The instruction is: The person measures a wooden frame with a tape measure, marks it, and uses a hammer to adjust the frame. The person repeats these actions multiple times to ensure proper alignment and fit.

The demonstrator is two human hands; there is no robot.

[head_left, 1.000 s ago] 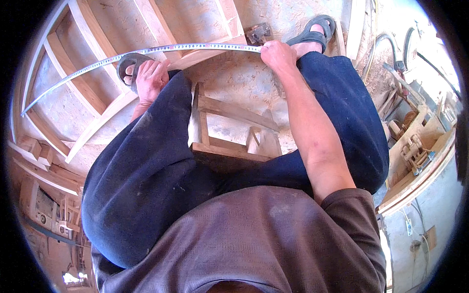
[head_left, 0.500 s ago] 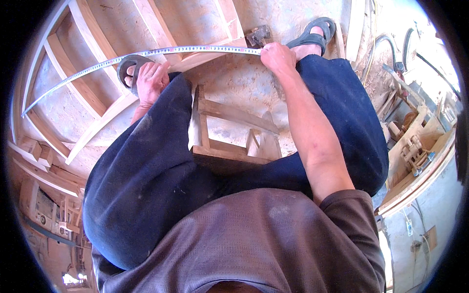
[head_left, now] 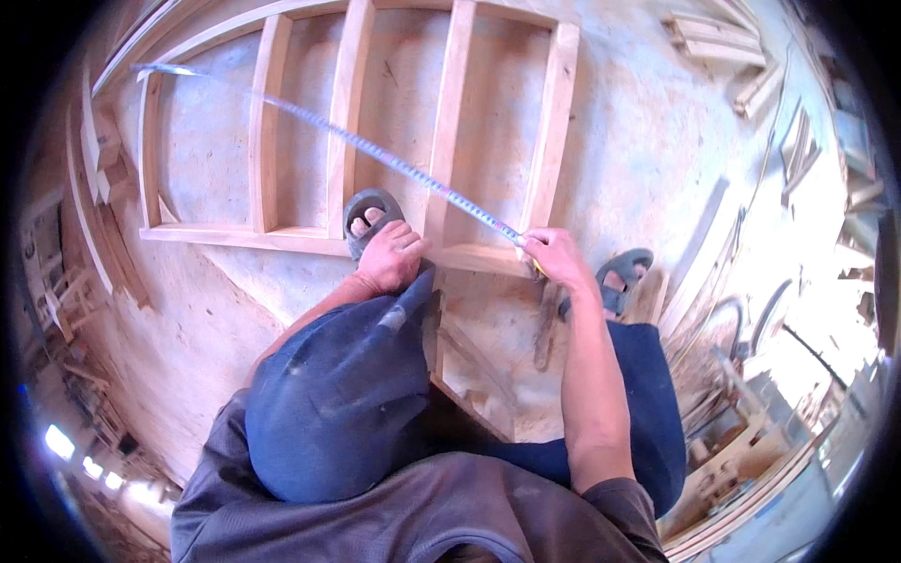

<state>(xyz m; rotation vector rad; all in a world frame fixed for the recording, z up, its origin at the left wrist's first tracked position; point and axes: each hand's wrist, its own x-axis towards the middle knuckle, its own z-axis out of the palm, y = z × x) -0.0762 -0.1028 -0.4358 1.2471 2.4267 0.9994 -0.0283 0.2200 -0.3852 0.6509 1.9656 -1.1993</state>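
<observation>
A tape measure's long white blade stretches from my right hand up to the far left, above a wooden frame. My right hand is closed on the tape measure, and a bit of yellow shows under the fingers. The pale wooden frame, with several crosspieces, lies on the floor ahead of me. My left hand is loosely closed just beyond my left knee, beside my left sandal; its palm is hidden. The right hand is near the frame's closest right corner.
Between my legs stands a wooden stool-like piece, partly hidden. Wood offcuts lie at the far right. Long boards and cables lie right of my right sandal. More timber stands along the left.
My view has shifted, and more of the wooden frame shows. The blade now slants down from far left to my right hand, instead of arching across. My left hand's fingers look more curled.
</observation>
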